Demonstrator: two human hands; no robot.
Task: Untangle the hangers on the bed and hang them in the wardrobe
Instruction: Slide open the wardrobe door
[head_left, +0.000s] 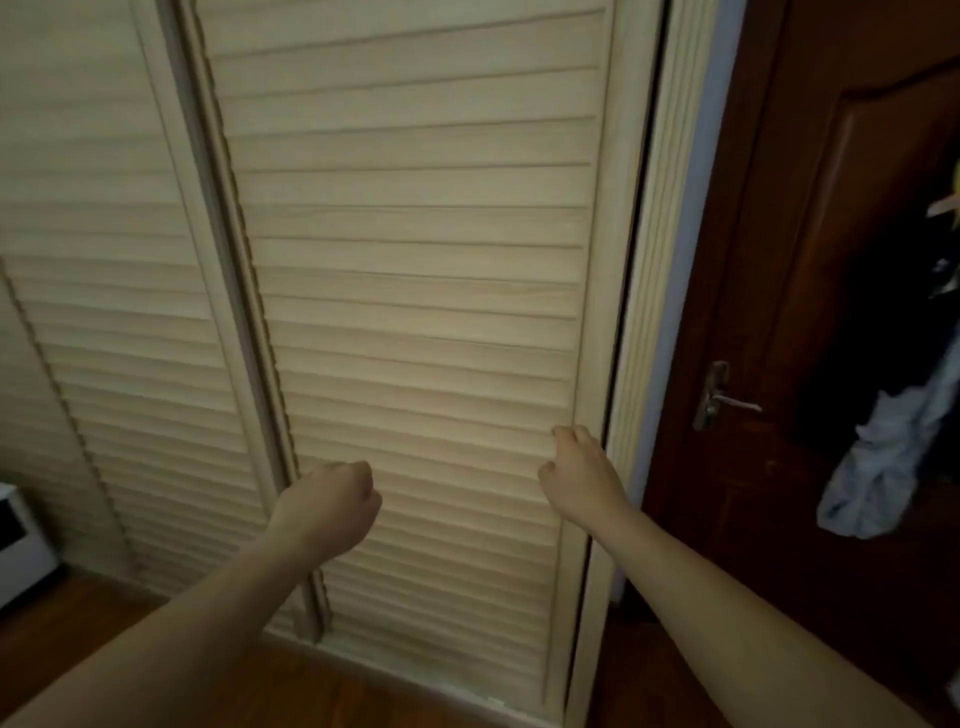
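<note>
The wardrobe (415, 260) fills most of the view, its pale louvred sliding door (426, 338) drawn across and covering the inside; the hangers are nowhere in view, nor is the bed, so where they lie cannot be told. The left hand (332, 506) is raised in front of the door's left stile, fingers curled into a loose fist that seems to hold nothing; whether it touches the wood is unclear. The right hand (576, 475) reaches to the door's right edge, fingers bent onto the slats beside the frame, probably to catch that edge and slide the panel aside; a real grip cannot be confirmed. To the right stands a dark wooden room door (779, 312) with a metal handle (727, 400); pale clothing (878, 467) hangs near it. The wardrobe likely needs opening before anything can be hung.
</note>
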